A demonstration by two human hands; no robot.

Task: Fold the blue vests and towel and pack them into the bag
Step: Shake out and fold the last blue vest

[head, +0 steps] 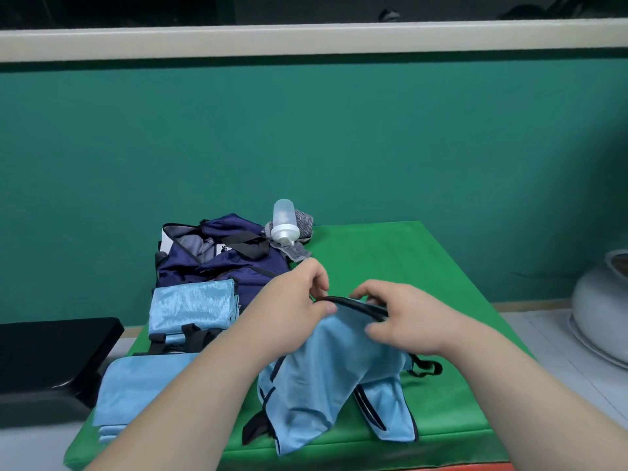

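Note:
A light blue vest [326,379] with black trim hangs crumpled over the green table [401,263], lifted at its top edge. My left hand [295,297] pinches the black-trimmed edge on the left, and my right hand [404,317] grips the same edge on the right. A folded light blue vest [192,305] lies against the navy bag [221,256], which sits open at the table's back left. Another folded light blue cloth [136,389] lies at the front left, partly under my left forearm.
A white bottle [283,220] lies on a grey striped cloth [300,232] behind the bag. A black box [51,358] stands left of the table. A white round vessel [601,307] sits on the floor at the right. A teal wall rises behind.

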